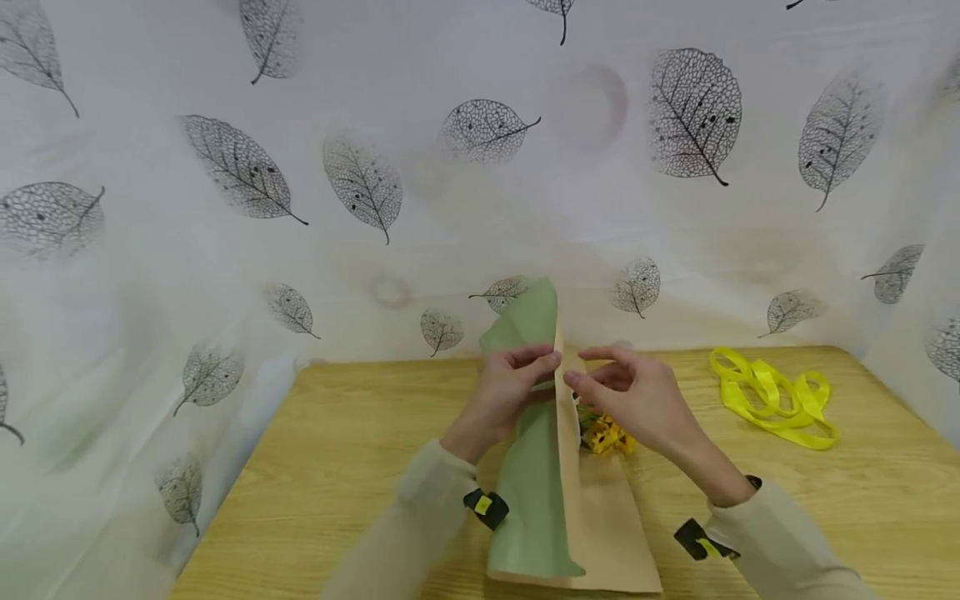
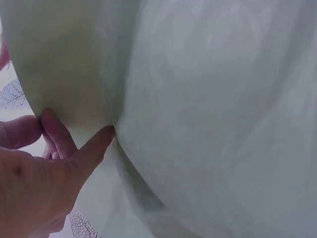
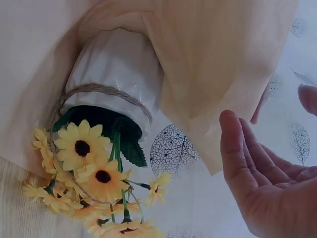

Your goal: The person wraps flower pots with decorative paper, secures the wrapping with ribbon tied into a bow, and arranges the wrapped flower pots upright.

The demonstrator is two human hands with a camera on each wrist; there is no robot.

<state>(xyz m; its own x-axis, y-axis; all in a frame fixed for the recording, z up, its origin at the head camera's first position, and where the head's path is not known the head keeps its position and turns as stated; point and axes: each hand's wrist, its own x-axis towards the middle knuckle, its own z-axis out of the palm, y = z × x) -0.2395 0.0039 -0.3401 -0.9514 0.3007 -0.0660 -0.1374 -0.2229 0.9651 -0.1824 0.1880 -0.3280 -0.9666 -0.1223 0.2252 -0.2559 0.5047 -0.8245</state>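
Note:
A sheet of wrapping paper (image 1: 534,483), green outside and tan inside, stands folded up over the table. My left hand (image 1: 504,392) pinches its raised edge between thumb and fingers; in the left wrist view the green side fills most of the picture. Just right of that edge is my right hand (image 1: 637,396), its fingers extended and thumb apart, holding nothing. Inside the fold lies a pot wrapped in white (image 3: 116,64), with twine (image 3: 104,89) round it. Yellow artificial flowers (image 3: 94,163) with dark centres stick out of the pot, partly hidden in the head view by my right hand.
A loose tangle of yellow ribbon (image 1: 780,400) lies at the back right of the wooden table (image 1: 360,467). Behind the table hangs a white curtain (image 1: 420,67) printed with dark leaves.

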